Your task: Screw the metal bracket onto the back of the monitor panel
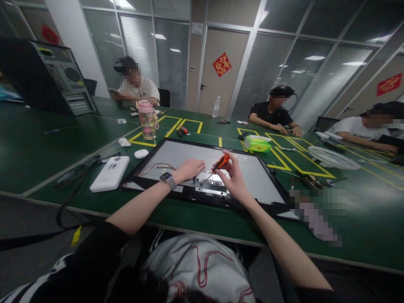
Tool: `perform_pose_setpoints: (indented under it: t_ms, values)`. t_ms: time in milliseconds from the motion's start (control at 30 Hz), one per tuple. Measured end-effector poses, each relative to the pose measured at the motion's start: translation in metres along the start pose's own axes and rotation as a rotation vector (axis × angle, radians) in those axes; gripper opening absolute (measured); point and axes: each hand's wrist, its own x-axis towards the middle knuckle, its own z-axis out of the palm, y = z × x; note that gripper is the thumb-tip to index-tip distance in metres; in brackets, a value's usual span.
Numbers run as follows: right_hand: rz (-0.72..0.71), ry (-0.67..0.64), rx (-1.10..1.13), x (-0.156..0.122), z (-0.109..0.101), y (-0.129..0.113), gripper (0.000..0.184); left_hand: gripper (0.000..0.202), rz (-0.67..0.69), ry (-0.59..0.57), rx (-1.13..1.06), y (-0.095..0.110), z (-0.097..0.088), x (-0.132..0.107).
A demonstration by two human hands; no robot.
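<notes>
Flat monitor panel (252, 170) lies face down on the green matte counter (47, 147), straight in front of the seated person. Thin glossy black frame, pale grey sheet-metal back, a small rectangular metal plate near the front edge.

Right hand (234, 180): fingers clenched around a small orange-and-black-handled screwdriver (221, 162). Handle sits up between thumb and forefinger, and the thin steel shaft slants down and left to the metal plate on the panel back.

Left hand (189, 168): knuckles up, resting on the panel back just left of the screwdriver tip. Fingers curled under; cannot tell whether they pinch anything. Square-faced wristwatch with a grey band (167, 179) on that wrist.

Thin loose wires (158, 166) trail across the panel's left half.

Around it:
- Left of the panel, a smooth white rounded-rectangle power bank (110, 172) and a small white oval puck (141, 153).
- Behind these, a clear plastic bottle with a pink lid (147, 120).
- Beyond the panel's far right corner, a lime-green and yellow box (257, 144).
- Farther right, a white round fan grille lying flat (333, 158).
- Far left, a black computer tower case (47, 75) with its perforated rear panel showing.

Yellow tape lines (284, 164) mark rectangles on the counter. Three other people sit along the far side, well apart from the panel
</notes>
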Motion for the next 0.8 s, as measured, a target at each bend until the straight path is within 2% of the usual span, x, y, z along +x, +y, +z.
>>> perform_pose_setpoints:
  t_ms: [200,500,633,800]
  values:
    - [-0.068,0.038,-0.131,0.0004,-0.0024,-0.0003,0.056,0.038,0.012,0.008,0.0,-0.001,0.0003,0.0004]
    - [-0.083,-0.079,-0.057,0.0013,-0.0047,-0.0005,0.064,0.039,0.021,-0.008,0.007,-0.0044,0.0022,0.0018]
    - [-0.083,-0.033,-0.042,0.0011,-0.001,-0.0004,0.068,0.039,0.017,-0.009,0.02,-0.0056,0.003,0.002]
    - [-0.116,0.008,-0.139,0.0013,-0.0008,0.0028,0.065,0.038,0.022,-0.004,0.03,-0.0045,0.0018,0.0014]
